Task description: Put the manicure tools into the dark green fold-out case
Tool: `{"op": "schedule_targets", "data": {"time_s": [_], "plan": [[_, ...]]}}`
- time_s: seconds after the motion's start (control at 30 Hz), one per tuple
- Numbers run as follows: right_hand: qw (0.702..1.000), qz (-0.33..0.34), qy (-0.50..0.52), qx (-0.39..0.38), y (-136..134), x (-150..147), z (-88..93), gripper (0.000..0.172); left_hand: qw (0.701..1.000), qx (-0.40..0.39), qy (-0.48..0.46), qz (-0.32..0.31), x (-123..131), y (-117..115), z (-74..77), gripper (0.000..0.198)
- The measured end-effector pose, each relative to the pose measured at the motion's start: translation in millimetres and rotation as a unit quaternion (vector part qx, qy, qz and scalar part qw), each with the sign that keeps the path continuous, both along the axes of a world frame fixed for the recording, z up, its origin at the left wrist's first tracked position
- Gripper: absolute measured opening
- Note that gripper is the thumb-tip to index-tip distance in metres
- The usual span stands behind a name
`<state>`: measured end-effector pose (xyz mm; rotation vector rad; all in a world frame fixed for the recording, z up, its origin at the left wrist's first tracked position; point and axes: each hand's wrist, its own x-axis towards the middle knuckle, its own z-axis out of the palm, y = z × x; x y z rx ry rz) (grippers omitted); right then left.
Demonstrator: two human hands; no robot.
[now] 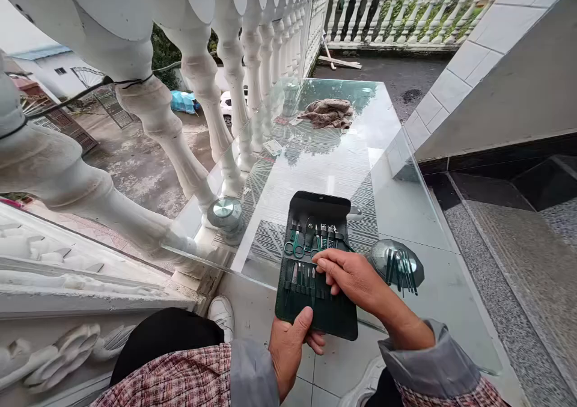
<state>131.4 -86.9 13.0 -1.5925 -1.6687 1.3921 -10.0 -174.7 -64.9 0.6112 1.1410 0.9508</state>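
Observation:
An open black tool case lies at the near edge of a glass table. Its elastic loops hold green scissors and several small metal tools. My left hand grips the case's bottom edge, thumb on top. My right hand rests on the case's right half, fingers curled and pinching at a tool in the lower row; which tool I cannot make out. Several loose green-handled tools lie on the glass just right of that hand.
A crumpled brown cloth lies at the table's far end, a small card near the left edge. White balusters run along the left. A tiled wall and dark steps stand to the right. Round metal table fittings show under the glass.

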Motion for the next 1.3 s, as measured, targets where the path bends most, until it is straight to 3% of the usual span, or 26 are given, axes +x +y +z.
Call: {"op": "schedule_targets", "data": {"time_s": [0.23,0.4,0.8,1.07,1.3], "plan": [[0.998,0.034,-0.050,0.022,8.1,-17.1,4.1,0.023,1.000,0.004,-0.002,0.001,1.2,-1.7,0.6,0.052],[0.998,0.046,-0.033,-0.028,11.7,-24.1,6.5,0.017,1.000,0.006,0.011,-0.007,2.1,-1.8,0.8,0.052],[0.997,0.009,0.031,-0.067,15.4,-26.3,4.8,0.011,1.000,0.011,-0.003,-0.025,2.1,-3.6,-3.5,0.055],[0.995,-0.055,0.085,-0.027,28.4,-17.0,2.4,0.014,0.998,-0.026,-0.019,-0.050,2.4,-14.7,-1.0,0.052],[0.985,-0.112,0.131,-0.006,33.5,-5.4,4.3,0.022,0.998,-0.035,-0.013,-0.058,2.1,-11.2,0.9,0.053]]}}
